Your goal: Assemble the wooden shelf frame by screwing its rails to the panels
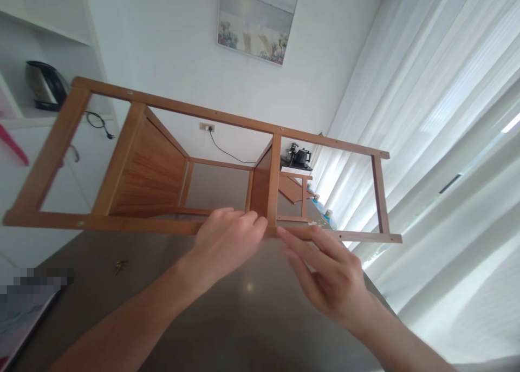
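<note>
A wooden shelf rack [195, 108] with two solid shelf boards lies on its side, one ladder-like side frame facing me. My left hand [229, 239] is closed over the lower rail, left of the right-hand shelf joint. My right hand [333, 269] is at that same joint, with a fingertip touching the rail and the thumb close below. Its fingers are drawn together in a pinch; anything small between them is hidden. Screw heads and small holes show along the rails.
The rack is on a dark table [244, 318]. Small brass-coloured hardware [121, 266] lies at left, near a flat screen-like item [30, 318]. Behind are a kettle [46, 85], a wall socket [207, 127], a black appliance [298, 156] and plastic bottles [328, 216]. White curtains [439, 161] hang right.
</note>
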### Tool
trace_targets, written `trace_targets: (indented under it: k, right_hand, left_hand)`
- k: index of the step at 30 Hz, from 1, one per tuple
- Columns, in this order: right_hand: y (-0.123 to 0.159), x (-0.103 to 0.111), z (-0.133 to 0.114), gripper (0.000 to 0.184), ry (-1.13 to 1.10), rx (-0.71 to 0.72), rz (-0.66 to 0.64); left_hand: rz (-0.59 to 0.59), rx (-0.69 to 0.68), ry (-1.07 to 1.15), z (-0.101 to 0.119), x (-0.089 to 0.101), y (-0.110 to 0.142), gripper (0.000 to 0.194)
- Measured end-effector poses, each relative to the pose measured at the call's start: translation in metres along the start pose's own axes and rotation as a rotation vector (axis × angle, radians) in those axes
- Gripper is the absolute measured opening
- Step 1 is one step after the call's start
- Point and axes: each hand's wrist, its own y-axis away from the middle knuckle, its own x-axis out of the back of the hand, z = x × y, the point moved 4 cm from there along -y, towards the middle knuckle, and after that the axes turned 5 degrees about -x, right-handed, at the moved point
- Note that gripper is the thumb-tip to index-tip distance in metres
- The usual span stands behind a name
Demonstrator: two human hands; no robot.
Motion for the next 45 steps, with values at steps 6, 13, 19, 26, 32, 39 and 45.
trace_targets:
  k: [6,13,19,26,32,39,45]
  right_hand:
    - [-0.003,-0.001,0.008,0.016,-0.205,-0.312,0.052]
    - [0.006,-0.013,0.026,0.019,-0.707,-0.615,0.087]
    - [0.014,-0.013,0.028,0.016,-0.582,-0.505,0.184]
    - [0.017,-0.009,0.022,0.023,-0.434,-0.322,0.124]
    - [0.016,-0.006,0.024,0.012,-0.373,-0.316,0.156]
    - [0.008,-0.002,0.018,0.007,-0.325,-0.277,0.192]
    - [0.009,-0.006,0.020,0.009,-0.410,-0.406,0.177]
  left_hand:
    - [-0.005,0.049,-0.003,0.000,0.003,-0.002,0.019]
    - [-0.047,0.070,-0.017,0.001,0.002,0.000,0.045]
    - [-0.173,0.000,-0.042,0.007,0.001,-0.004,0.035]
    - [-0.241,-0.056,-0.064,0.011,0.004,-0.008,0.020]
    - [-0.237,-0.089,-0.134,0.013,0.002,-0.007,0.023]
    - [-0.223,-0.099,-0.130,0.012,0.002,-0.008,0.024]
    - [-0.200,-0.095,-0.099,0.013,0.004,-0.008,0.021]
